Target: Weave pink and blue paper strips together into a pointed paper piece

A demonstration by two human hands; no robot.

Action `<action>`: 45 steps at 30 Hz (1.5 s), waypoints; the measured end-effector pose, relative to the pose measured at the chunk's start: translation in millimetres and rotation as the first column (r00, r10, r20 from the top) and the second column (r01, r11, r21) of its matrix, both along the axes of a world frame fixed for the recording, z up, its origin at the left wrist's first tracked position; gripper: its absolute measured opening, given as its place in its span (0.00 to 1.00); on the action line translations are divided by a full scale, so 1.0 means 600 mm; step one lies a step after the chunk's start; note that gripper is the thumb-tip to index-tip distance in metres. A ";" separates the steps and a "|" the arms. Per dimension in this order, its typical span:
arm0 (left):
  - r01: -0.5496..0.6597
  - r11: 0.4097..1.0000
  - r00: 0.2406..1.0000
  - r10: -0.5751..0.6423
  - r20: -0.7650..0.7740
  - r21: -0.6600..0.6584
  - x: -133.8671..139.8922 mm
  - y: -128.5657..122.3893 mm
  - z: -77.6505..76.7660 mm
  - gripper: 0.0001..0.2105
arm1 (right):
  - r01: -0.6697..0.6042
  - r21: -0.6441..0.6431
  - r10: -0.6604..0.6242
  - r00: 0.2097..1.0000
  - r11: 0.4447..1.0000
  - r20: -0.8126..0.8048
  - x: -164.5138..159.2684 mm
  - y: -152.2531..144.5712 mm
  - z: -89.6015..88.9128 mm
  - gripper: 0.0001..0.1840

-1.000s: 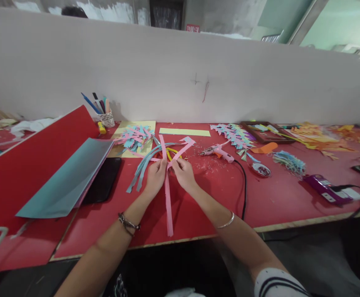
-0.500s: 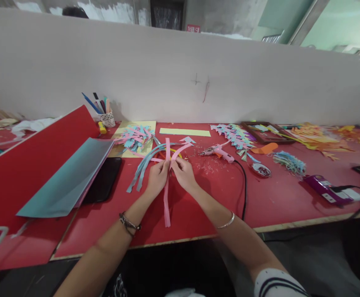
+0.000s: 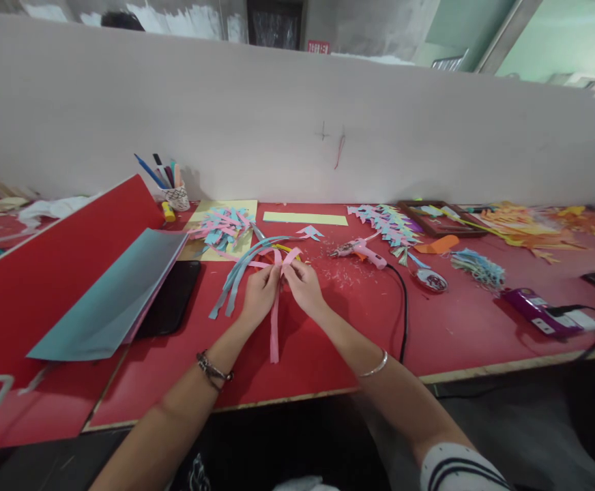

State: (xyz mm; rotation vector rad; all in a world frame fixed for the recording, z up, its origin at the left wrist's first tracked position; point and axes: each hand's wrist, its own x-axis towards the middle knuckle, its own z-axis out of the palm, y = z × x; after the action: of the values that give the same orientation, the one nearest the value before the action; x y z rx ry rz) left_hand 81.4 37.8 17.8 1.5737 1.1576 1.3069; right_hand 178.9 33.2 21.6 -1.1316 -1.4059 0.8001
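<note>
My left hand [image 3: 263, 289] and my right hand [image 3: 301, 284] are side by side, each pinching a pink paper strip [image 3: 275, 327] between thumb and fingers. One end of the strip hangs down toward me. Above my fingertips, pink lengths curve away to either side; whether they are one strip or two I cannot tell. Long blue paper strips [image 3: 235, 276] arc on the table just left of my left hand. Behind my hands lies a small pink and blue folded-paper piece [image 3: 310, 233]. Part of a yellow-handled tool [image 3: 286, 249] shows beyond my fingers.
Right of my hands lies a pink glue gun [image 3: 361, 252] with a black cord. Cut strips [image 3: 226, 228] are heaped on yellow paper at back left. A black tablet-like slab [image 3: 175, 303] sits under blue sheets [image 3: 116, 300]. A purple power strip [image 3: 538, 312] is at right.
The upright pink ends above my fingers have bent over and shortened, curling to either side. The hanging end is slightly shorter. Both hands stay in nearly the same place.
</note>
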 end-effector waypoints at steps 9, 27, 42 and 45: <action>0.045 0.998 0.999 -0.045 0.016 -0.032 0.004 0.000 0.002 0.17 | 0.021 -0.032 -0.024 0.994 0.999 -0.108 0.000 0.000 0.004 0.11; 0.039 0.999 0.998 -0.038 0.042 -0.024 0.008 0.000 -0.004 0.18 | 0.065 -0.031 -0.067 0.994 0.997 -0.087 0.000 0.000 0.003 0.12; 0.021 1.000 0.999 -0.021 0.028 0.002 0.008 0.000 -0.006 0.17 | 0.110 0.015 -0.109 0.994 0.994 -0.011 0.004 0.002 -0.002 0.13; 0.016 1.000 1.000 -0.016 0.022 0.006 0.008 -0.001 -0.006 0.16 | 0.095 0.023 -0.095 0.995 0.995 0.015 0.004 0.001 -0.001 0.13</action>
State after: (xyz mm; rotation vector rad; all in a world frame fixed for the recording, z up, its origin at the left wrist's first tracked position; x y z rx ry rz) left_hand 86.5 37.3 14.5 1.5655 1.1267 1.3150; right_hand 181.5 34.1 20.8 -1.1810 -1.3606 0.7080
